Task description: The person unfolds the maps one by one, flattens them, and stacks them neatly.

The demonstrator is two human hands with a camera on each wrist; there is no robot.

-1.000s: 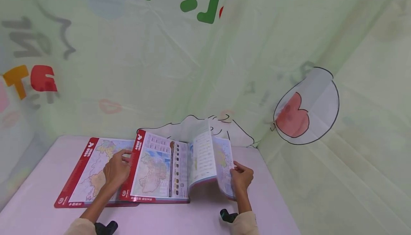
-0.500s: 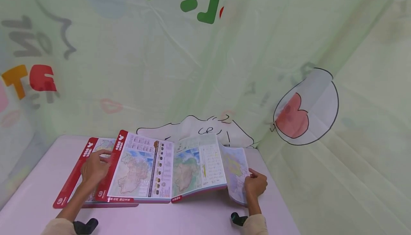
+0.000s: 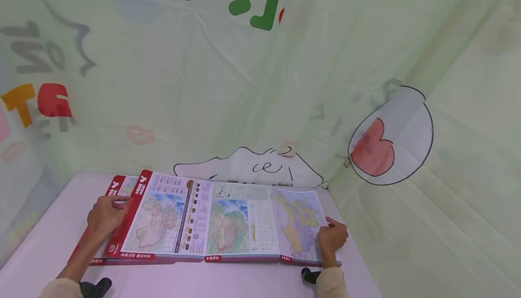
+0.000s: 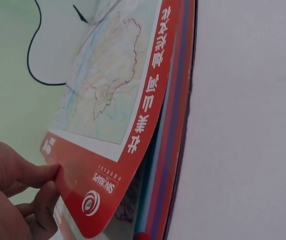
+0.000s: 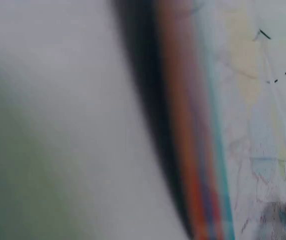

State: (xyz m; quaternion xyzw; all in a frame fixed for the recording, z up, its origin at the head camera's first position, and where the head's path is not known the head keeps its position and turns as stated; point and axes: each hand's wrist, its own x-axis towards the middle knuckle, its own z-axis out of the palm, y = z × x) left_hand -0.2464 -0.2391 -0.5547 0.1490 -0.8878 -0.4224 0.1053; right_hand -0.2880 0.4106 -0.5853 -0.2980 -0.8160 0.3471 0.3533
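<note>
Widely unfolded map [image 3: 228, 230], between left hand [image 3: 106, 216], pinching its red edge [image 4: 90, 172], and right hand [image 3: 333, 235], pinching its opposite edge [image 3: 319, 204]

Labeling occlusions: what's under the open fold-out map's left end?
A second red-edged map: parts of its left border and printed face show. The fold-out map, left hand and forearm hide the rest. Anything else beneath can't be seen.

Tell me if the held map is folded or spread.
Spread: the map shows three panels side by side between left hand and right hand.
</note>
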